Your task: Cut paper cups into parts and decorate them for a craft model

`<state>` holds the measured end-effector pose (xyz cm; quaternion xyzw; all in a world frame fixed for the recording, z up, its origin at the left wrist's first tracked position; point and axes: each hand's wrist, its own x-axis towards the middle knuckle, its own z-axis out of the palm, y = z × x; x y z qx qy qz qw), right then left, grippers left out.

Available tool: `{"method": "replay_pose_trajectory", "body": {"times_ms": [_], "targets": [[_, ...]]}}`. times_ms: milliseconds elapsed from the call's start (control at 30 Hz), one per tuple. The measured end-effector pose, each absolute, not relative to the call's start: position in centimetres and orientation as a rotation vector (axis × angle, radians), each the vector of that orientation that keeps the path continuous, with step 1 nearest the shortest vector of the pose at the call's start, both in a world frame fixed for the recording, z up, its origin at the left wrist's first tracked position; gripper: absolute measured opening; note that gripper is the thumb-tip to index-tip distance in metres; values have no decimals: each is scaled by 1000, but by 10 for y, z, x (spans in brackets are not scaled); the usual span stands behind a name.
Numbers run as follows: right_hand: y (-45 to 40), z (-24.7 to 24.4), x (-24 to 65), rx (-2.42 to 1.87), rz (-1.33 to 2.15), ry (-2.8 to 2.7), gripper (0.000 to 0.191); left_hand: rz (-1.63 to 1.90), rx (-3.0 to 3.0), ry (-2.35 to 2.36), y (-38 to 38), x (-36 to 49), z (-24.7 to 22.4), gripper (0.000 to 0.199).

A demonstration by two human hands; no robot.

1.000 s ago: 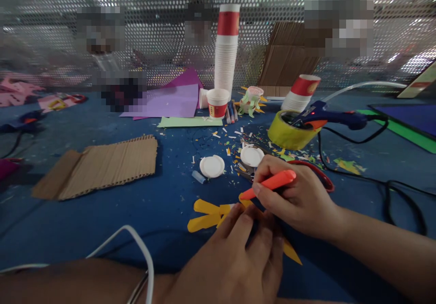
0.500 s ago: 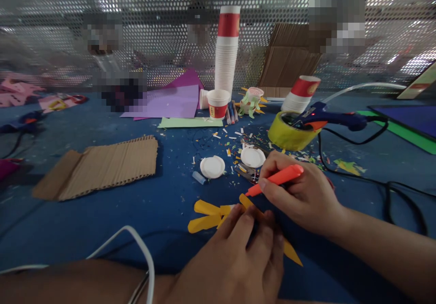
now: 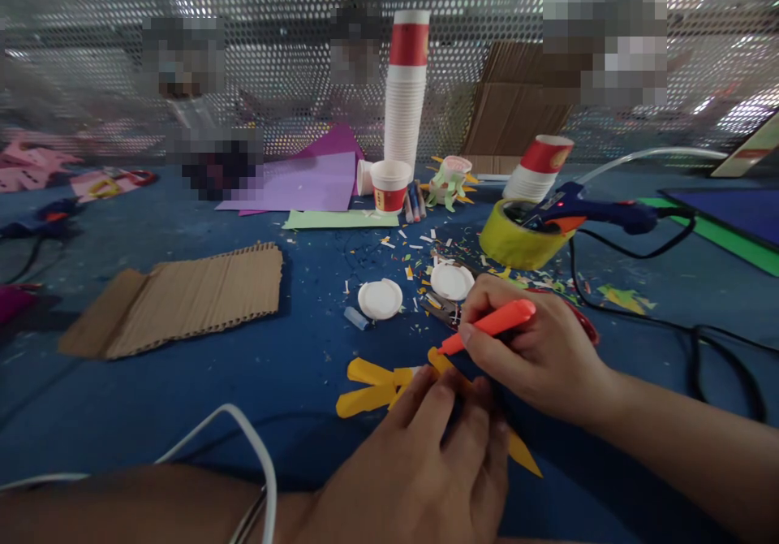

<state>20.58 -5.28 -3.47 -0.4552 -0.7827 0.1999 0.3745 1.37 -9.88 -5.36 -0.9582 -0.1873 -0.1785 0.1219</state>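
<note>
My right hand (image 3: pixel 532 345) is closed around an orange-red marker (image 3: pixel 496 321), whose tip meets the rounded end of a yellow paper petal. My left hand (image 3: pixel 419 455) lies flat over the yellow paper cutout (image 3: pixel 365 400), fingers stretched out and pressing it against the table. Two rounded strips stick out to the left of the fingers, and a pointed one (image 3: pixel 524 455) to the right. The middle of the cutout is hidden under my fingers. Beyond it lie two white paper discs (image 3: pixel 380 299) and a translucent bluish cap (image 3: pixel 356 317).
A corrugated cardboard piece (image 3: pixel 200 296) lies left. Rightward, a blue glue gun (image 3: pixel 600 205) rests on a yellow tape roll (image 3: pixel 523 243), its black cable trailing near my right arm. A tall paper-cup stack (image 3: pixel 404 97) stands behind. Paper scraps litter the middle. A white cable (image 3: pixel 247 426) crosses my left forearm.
The marker tip has moved slightly down and left, onto the end of the yellow petal. My left hand stays in place.
</note>
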Motion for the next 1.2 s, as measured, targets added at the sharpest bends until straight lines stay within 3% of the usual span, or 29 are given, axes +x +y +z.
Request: {"method": "replay_pose_trajectory", "body": {"times_ms": [1200], "targets": [[-54, -32, 204, -1135, 535, -2027, 11, -557, -2794, -587, -100, 13, -61, 37]]}}
